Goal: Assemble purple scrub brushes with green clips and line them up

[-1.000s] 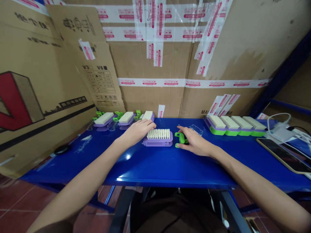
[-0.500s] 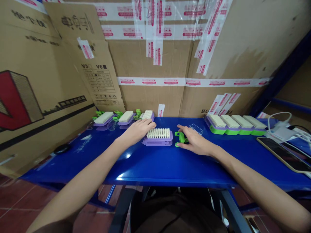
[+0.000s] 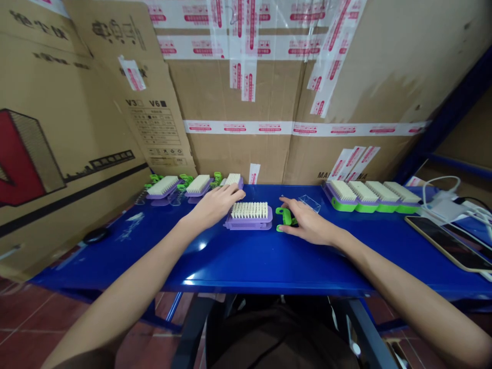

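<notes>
A purple-based brush (image 3: 250, 211) lies bristles up on the blue table (image 3: 246, 261), directly in front of me. My left hand (image 3: 218, 204) is just left of the brush, palm down, with its fingers stretched toward a similar purple brush (image 3: 232, 179) behind it; whether the fingertips touch either brush is unclear. My right hand (image 3: 309, 223) lies low over the table to the right, thumb and fingers apart around a green plastic part (image 3: 284, 216). The palm partly covers that part. A clear plastic piece (image 3: 309, 203) lies just behind the right hand.
More purple brushes (image 3: 163, 186) with green parts (image 3: 186, 180) line the back left. A row of green-and-purple brushes (image 3: 344, 197) stands back right, near a phone (image 3: 448, 243) and white cables (image 3: 442, 184). Taped cardboard (image 3: 238, 97) walls the rear. A black round object (image 3: 96, 236) sits left.
My left hand has shifted slightly back and left, away from the near brush. My right hand and the green part stay in place. The view has moved slightly.
</notes>
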A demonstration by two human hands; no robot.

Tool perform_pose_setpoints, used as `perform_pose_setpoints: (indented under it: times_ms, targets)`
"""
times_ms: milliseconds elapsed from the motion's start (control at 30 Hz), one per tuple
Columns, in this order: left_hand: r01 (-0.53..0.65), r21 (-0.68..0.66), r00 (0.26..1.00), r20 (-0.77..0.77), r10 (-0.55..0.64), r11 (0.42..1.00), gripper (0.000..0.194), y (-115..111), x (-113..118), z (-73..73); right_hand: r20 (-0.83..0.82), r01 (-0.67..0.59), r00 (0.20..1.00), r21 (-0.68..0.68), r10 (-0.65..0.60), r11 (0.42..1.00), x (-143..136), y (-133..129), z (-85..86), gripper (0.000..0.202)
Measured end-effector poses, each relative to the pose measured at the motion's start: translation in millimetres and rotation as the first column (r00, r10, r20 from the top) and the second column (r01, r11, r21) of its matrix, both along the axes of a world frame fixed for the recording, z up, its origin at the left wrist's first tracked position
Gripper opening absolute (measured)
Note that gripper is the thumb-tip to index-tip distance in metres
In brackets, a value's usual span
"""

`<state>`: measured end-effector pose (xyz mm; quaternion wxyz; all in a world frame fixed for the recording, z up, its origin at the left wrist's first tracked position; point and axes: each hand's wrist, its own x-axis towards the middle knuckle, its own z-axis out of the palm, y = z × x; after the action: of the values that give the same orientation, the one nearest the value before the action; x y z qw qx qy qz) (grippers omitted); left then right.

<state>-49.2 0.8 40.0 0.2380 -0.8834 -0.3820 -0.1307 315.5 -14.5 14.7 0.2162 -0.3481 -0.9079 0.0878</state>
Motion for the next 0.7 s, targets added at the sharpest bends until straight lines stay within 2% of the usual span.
perform_pose_setpoints:
  times_ms: [233, 367, 700]
  targets:
    - [0.139, -0.186, 0.946, 0.314, -0.075, 0.973, 0.024, 3.8, 3.7, -2.0, 0.004, -0.002, 1.000, -0.001, 0.002, 1.000, -0.4, -1.3, 1.5, 0.085]
    - [0.138, -0.259, 0.943, 0.330, -0.047, 0.956, 0.027, 7.8, 7.3, -4.2, 0.002, -0.003, 1.000, -0.004, 0.003, 1.000, -0.7, -1.7, 2.0, 0.085]
    - [0.108, -0.267, 0.937, 0.348, -0.009, 0.958, 0.024, 8.5, 6.6, -4.6, 0.007, -0.008, 1.000, -0.013, 0.008, 1.000, -0.3, -1.9, 2.6, 0.085]
